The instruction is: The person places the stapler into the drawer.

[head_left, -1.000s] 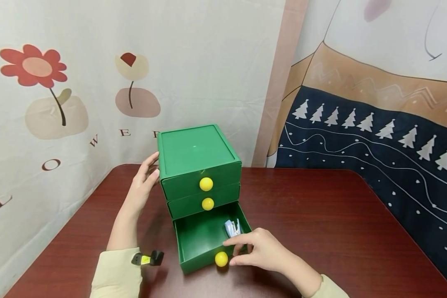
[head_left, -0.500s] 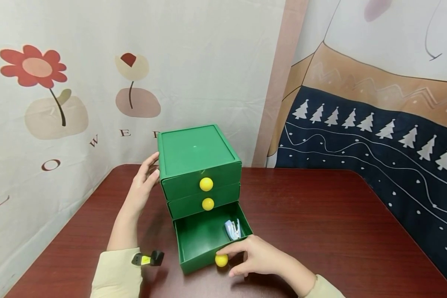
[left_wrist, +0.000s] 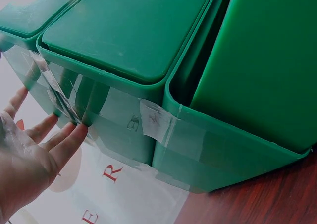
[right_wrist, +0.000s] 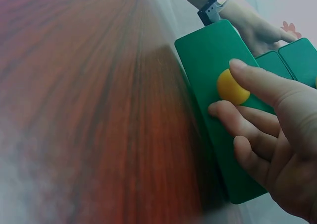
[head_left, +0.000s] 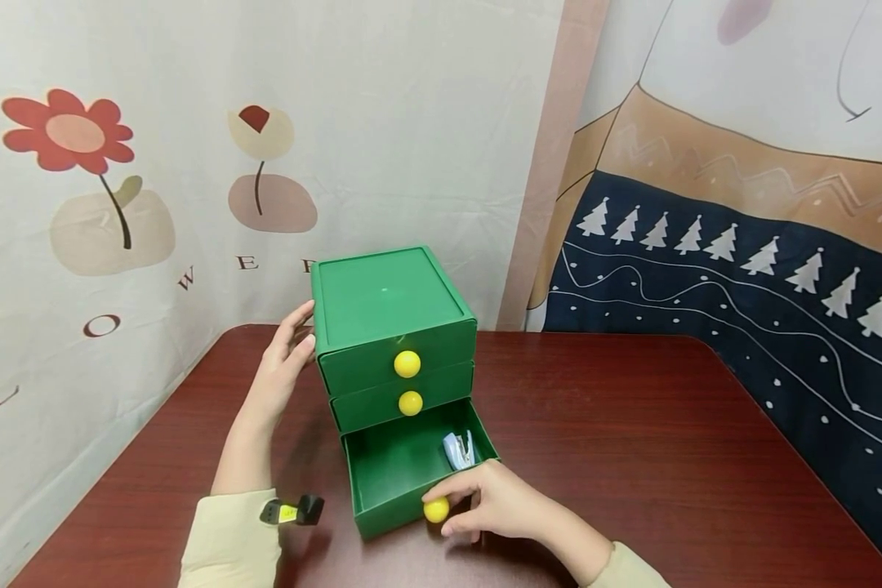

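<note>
A green drawer cabinet with yellow ball knobs stands on the table. Its bottom drawer is pulled out, and a small light-blue stapler lies in it at the right. My right hand has thumb and fingers on either side of the bottom drawer's yellow knob, also seen in the right wrist view as the knob. My left hand rests with outstretched fingers against the cabinet's left side, where clear tape shows in the left wrist view.
The dark red wooden table extends to both sides of the cabinet. Behind it hangs a pale curtain with flower prints. At the right is a navy cloth with white trees. A black strap device sits at the left cuff.
My right hand has come down and left from above the drawer front, and its fingers have closed around the bottom knob. The left hand, cabinet and drawer have stayed put.
</note>
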Action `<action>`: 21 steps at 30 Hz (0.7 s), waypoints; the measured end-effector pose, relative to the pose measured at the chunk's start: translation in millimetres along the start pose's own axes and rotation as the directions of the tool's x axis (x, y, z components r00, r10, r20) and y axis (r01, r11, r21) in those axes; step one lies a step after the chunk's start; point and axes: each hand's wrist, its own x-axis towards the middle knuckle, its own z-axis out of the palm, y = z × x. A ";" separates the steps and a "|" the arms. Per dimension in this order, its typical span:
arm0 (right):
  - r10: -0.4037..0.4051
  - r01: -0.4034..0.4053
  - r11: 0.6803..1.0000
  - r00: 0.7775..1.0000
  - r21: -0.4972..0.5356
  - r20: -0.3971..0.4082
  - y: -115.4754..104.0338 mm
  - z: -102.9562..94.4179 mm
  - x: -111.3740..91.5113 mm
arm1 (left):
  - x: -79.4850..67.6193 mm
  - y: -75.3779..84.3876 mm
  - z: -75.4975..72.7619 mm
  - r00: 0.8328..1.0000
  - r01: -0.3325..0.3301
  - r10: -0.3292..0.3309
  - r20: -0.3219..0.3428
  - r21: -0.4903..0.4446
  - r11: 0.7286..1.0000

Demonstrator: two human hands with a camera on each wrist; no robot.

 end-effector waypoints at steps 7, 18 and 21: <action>0.044 -0.042 0.999 0.997 0.030 -0.067 -2.9 1.7 8.3 | -0.5 0.5 -0.3 1.000 0.004 -0.004 -0.003 0.003 1.000; 0.043 -0.044 0.999 0.992 -0.005 -0.121 -2.5 -1.2 27.9 | -0.5 0.4 -0.4 1.000 0.001 -0.001 0.000 0.004 1.000; 0.040 -0.043 0.999 0.990 -0.021 -0.132 0.4 -2.5 33.9 | -0.7 0.5 -0.4 1.000 -0.001 0.001 0.001 0.000 1.000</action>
